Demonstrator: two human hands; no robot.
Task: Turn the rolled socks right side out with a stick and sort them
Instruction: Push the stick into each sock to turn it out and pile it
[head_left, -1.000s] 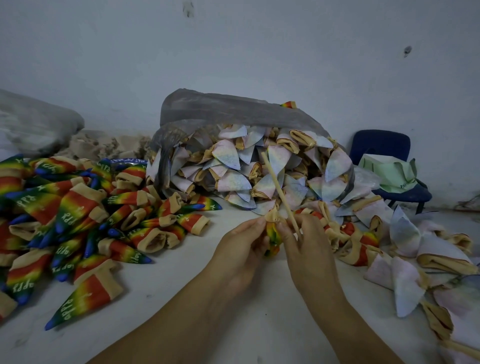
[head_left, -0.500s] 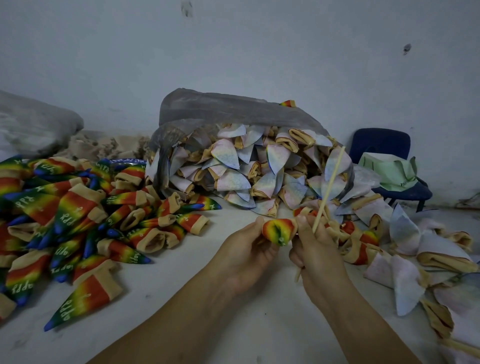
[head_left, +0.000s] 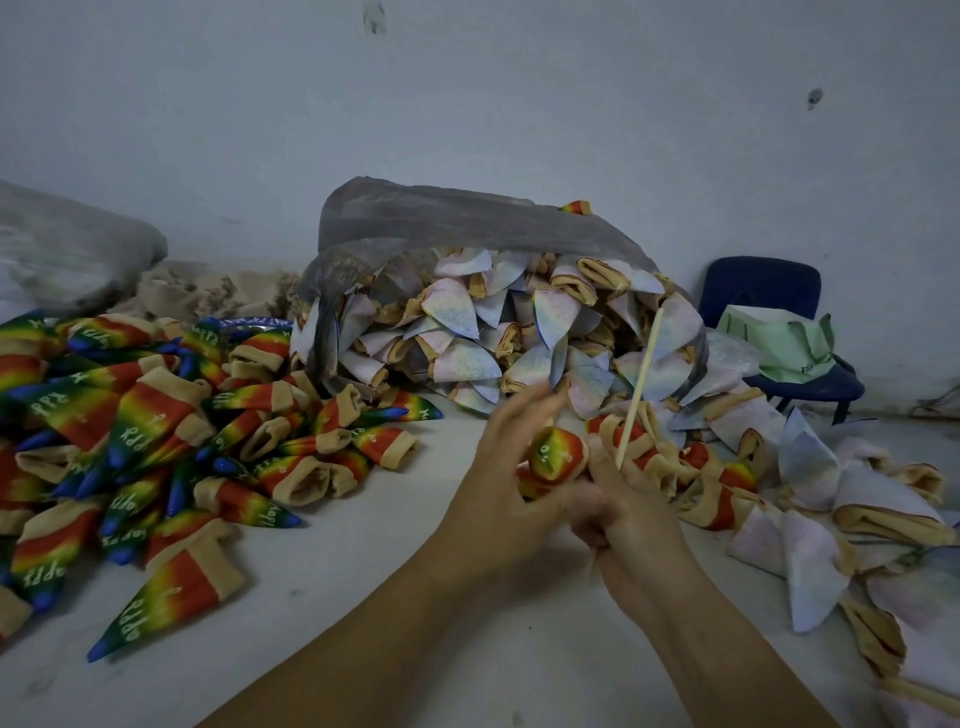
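Note:
A rainbow sock (head_left: 557, 457) bulges out between my two hands above the white table. My left hand (head_left: 511, 475) grips it from the left with thumb and lower fingers, the upper fingers spread and blurred. My right hand (head_left: 631, 512) holds a thin wooden stick (head_left: 640, 387) that points up and to the right, and its fingers also touch the sock. A heap of turned rainbow socks (head_left: 150, 431) lies on the left. Pale inside-out socks (head_left: 498, 338) spill from a grey plastic bag (head_left: 457, 218) behind my hands.
More pale and half-turned socks (head_left: 810, 499) lie scattered at the right. A dark blue chair (head_left: 769, 291) with green cloth (head_left: 779, 343) on it stands by the wall at the right. Another grey bag (head_left: 67, 249) lies at the far left.
The sock has bulged out further, showing red and yellow. My left fingers have spread and moved upward. The stick keeps its tilt up and right in my right hand.

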